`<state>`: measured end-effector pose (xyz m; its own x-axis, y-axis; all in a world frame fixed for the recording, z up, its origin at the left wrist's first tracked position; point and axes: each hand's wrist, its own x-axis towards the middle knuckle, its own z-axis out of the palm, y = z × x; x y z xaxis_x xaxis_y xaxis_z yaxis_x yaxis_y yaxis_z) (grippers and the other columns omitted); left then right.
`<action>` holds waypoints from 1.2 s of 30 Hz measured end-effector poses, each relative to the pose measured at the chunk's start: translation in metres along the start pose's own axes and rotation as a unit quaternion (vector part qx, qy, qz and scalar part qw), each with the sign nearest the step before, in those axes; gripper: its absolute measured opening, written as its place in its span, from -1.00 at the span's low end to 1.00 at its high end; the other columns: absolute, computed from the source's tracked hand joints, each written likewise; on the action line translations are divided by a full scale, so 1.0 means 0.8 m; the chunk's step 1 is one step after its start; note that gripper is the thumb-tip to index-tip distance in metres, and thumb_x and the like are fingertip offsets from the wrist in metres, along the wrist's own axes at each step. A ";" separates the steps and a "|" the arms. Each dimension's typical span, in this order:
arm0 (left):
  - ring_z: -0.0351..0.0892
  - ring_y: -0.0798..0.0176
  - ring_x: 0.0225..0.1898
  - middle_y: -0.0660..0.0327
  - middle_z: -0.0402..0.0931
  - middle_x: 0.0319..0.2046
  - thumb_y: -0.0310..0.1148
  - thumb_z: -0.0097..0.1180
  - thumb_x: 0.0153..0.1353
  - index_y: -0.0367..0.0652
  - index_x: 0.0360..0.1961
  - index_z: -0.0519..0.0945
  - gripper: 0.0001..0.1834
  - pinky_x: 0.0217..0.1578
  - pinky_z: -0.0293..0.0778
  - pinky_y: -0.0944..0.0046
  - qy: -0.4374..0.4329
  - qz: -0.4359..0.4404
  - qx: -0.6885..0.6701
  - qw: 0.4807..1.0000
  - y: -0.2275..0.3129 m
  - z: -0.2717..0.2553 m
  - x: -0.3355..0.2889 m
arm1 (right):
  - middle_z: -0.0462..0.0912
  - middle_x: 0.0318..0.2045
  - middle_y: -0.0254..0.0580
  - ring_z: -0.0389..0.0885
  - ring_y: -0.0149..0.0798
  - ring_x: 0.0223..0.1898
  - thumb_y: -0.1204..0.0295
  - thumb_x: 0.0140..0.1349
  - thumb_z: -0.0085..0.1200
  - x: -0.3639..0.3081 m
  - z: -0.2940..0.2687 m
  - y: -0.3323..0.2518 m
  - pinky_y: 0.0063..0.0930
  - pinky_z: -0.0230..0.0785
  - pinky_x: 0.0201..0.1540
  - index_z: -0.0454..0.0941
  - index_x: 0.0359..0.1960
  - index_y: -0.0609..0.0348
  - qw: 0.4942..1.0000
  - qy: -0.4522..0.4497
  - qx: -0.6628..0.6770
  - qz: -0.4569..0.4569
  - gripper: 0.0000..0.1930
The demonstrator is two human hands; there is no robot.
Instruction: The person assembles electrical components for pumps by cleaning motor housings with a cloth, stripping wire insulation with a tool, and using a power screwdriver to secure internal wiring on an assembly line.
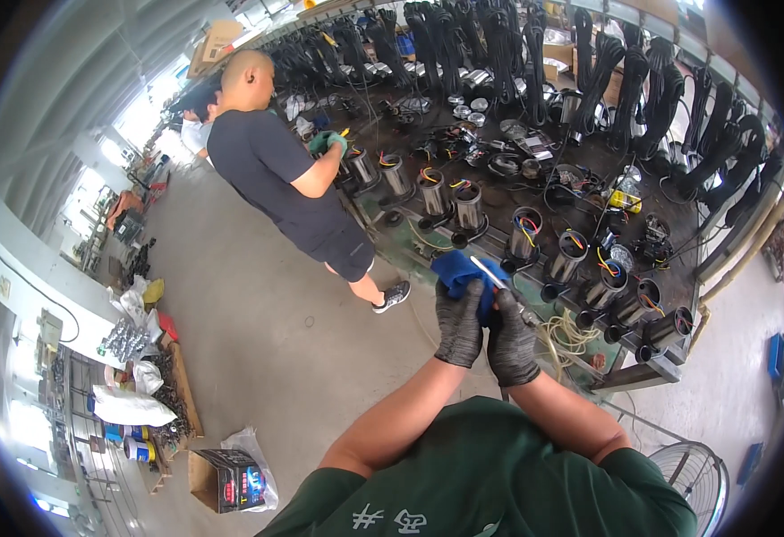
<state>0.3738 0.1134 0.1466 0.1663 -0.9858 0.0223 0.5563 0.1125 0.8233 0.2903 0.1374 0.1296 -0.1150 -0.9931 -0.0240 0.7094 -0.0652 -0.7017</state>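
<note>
Both my hands wear dark grey gloves and meet in front of my chest. My left hand (459, 329) is closed on a bunched blue cloth (455, 268). Close beside it, my right hand (510, 345) is closed around a slim, pale rod-like tool (488, 272) that slants up across the cloth. Its exact kind cannot be made out. Beyond my hands, steel cylinders with coloured wires, such as this one (525, 231), stand in a row along the bench's near edge.
A cluttered dark bench (464, 170) carries small parts and hanging bundles of black cable (596, 80). At the left a co-worker (271, 170) in green gloves stands by it. Coiled pale hose (566, 338) lies below the bench edge. A fan (692, 479) is at lower right, an open carton (217, 479) at lower left.
</note>
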 end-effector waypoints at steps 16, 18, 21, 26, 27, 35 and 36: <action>0.46 0.14 0.22 0.22 0.49 0.15 -0.22 0.25 0.29 -0.17 0.28 0.37 -0.41 0.26 0.38 0.08 -0.140 -0.046 -0.161 0.976 0.052 -0.070 0.026 | 0.67 -0.10 -0.25 0.60 -0.32 -0.10 0.00 0.28 0.21 0.000 0.042 0.020 -0.39 0.41 -0.02 0.56 0.10 0.20 0.990 -0.098 0.002 0.100 -0.45; 0.36 0.11 0.32 0.16 0.40 0.27 -0.35 0.24 0.25 -0.16 0.33 0.32 -0.36 0.35 0.28 0.05 -0.128 -0.107 -0.215 0.962 0.050 -0.074 0.036 | 0.68 -0.09 -0.25 0.61 -0.35 -0.08 0.09 0.28 0.23 0.000 0.040 0.021 -0.42 0.41 -0.01 0.58 0.11 0.21 0.986 -0.109 -0.082 0.091 -0.50; 0.35 0.09 0.31 0.13 0.40 0.25 -0.38 0.22 0.23 -0.18 0.25 0.35 -0.43 0.36 0.26 0.04 -0.108 -0.127 -0.272 0.948 0.038 -0.074 0.047 | 0.67 -0.19 -0.34 0.56 -0.46 -0.19 0.17 0.34 0.18 -0.007 0.049 0.028 -0.49 0.42 -0.10 0.64 0.00 0.20 0.988 -0.090 -0.088 0.090 -0.63; 0.44 0.05 0.16 0.14 0.46 0.07 -0.34 0.24 0.19 -0.18 0.13 0.39 -0.50 0.25 0.36 0.01 -0.015 -0.140 -0.253 0.957 0.021 -0.081 0.045 | 0.69 -0.11 -0.25 0.61 -0.36 -0.07 0.19 0.36 0.16 -0.002 0.042 0.018 -0.40 0.47 0.03 0.64 0.00 0.25 0.991 -0.108 -0.033 0.071 -0.63; 0.42 0.03 0.20 0.12 0.44 0.13 -0.24 0.24 0.19 -0.19 0.21 0.37 -0.40 0.30 0.30 -0.01 -0.073 -0.123 -0.237 0.961 0.024 -0.083 0.045 | 0.69 -0.11 -0.25 0.61 -0.36 -0.07 0.19 0.36 0.16 0.000 0.036 0.016 -0.40 0.47 0.03 0.64 0.00 0.25 0.992 -0.101 -0.033 0.067 -0.63; 0.38 -0.03 0.28 0.07 0.39 0.25 0.00 0.29 0.08 -0.17 0.35 0.30 -0.14 0.39 0.19 -0.10 -0.232 -0.071 -0.181 0.953 0.059 -0.091 0.045 | 0.69 -0.21 -0.09 0.68 -0.18 -0.22 -0.03 0.25 0.20 -0.001 0.031 -0.026 -0.37 0.56 -0.17 0.59 -0.01 0.27 0.982 -0.086 0.078 0.150 -0.44; 0.36 -0.02 0.30 0.08 0.35 0.29 0.00 0.29 0.09 -0.15 0.39 0.27 -0.11 0.40 0.17 -0.10 -0.283 -0.033 -0.164 0.944 0.067 -0.091 0.052 | 0.68 -0.17 -0.12 0.67 -0.20 -0.20 -0.05 0.25 0.19 0.000 0.033 -0.034 -0.36 0.53 -0.19 0.58 0.00 0.26 0.978 -0.102 0.086 0.159 -0.43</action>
<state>0.4701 0.0877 0.1506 -0.2879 -0.8898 0.3540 0.7880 -0.0100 0.6156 0.2893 0.1363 0.1673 0.2590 -0.9636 -0.0668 0.7957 0.2520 -0.5508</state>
